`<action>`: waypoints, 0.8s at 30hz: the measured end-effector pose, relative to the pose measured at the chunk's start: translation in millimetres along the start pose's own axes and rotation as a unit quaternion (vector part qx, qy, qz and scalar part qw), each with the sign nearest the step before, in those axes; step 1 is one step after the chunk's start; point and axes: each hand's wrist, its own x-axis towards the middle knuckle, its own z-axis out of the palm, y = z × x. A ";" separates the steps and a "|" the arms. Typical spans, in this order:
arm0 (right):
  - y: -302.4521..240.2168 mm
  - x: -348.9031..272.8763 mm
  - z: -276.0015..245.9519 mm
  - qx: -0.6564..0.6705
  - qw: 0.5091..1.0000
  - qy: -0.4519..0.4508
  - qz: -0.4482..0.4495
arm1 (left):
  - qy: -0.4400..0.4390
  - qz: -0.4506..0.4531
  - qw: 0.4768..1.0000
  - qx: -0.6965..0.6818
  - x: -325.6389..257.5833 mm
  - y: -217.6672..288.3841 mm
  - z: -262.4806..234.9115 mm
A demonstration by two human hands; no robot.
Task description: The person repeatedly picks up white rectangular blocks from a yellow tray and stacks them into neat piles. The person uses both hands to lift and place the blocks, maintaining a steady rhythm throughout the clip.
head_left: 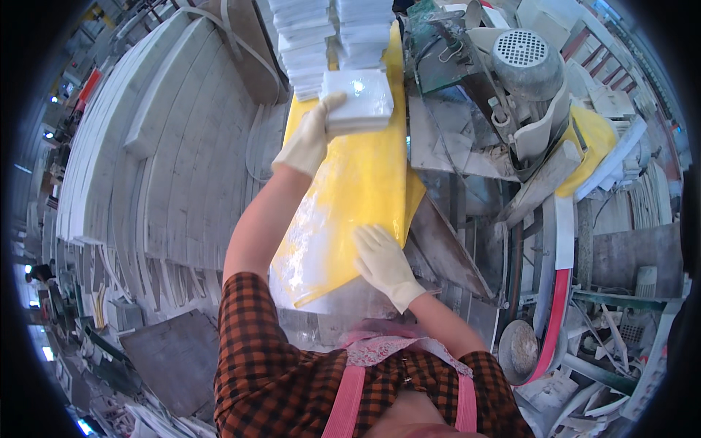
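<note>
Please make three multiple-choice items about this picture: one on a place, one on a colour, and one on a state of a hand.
1. Where does the right hand rest?
A. On the near edge of the yellow sheet
B. On the motor housing
C. On the stacks of white tiles

2. What colour is the sheet on the work surface?
A. Blue
B. Yellow
C. Black

3. What is the left hand doing?
A. Hanging free at the side
B. Lying flat and empty on the sheet
C. Gripping a small pile of white tiles

Answers:
1. A, since the gloved right hand lies flat at the sheet's near right edge, away from the grey motor.
2. B, since the sheet is bright yellow with white dust on it.
3. C, since the gloved fingers close on the pile's left side, just before the tall tile stacks.
</note>
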 end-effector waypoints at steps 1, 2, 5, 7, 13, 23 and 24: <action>0.5 0.4 -0.8 0.007 1.000 -0.002 0.003 | -0.007 -0.009 1.000 -0.010 19.5 3.2 11.0; 1.0 1.0 -1.5 0.010 1.000 -0.008 0.005 | -0.032 0.001 0.999 -0.023 34.9 3.8 19.3; 1.5 2.2 -3.6 0.030 0.999 -0.029 0.017 | -0.084 0.014 0.996 -0.041 78.9 4.6 31.7; 1.8 3.0 -4.6 0.035 0.999 -0.024 0.016 | -0.075 -0.005 0.997 -0.035 99.9 -2.9 33.0; 2.6 2.7 -7.0 0.048 0.998 -0.042 0.028 | -0.034 -0.081 0.991 0.100 127.2 0.9 18.1; -0.7 1.5 -11.5 0.044 0.998 -0.037 0.029 | -0.126 0.134 0.671 0.718 83.5 62.4 26.8; -0.9 1.8 -11.3 0.042 0.998 -0.036 0.028 | -0.117 0.132 0.698 0.694 78.8 61.3 26.0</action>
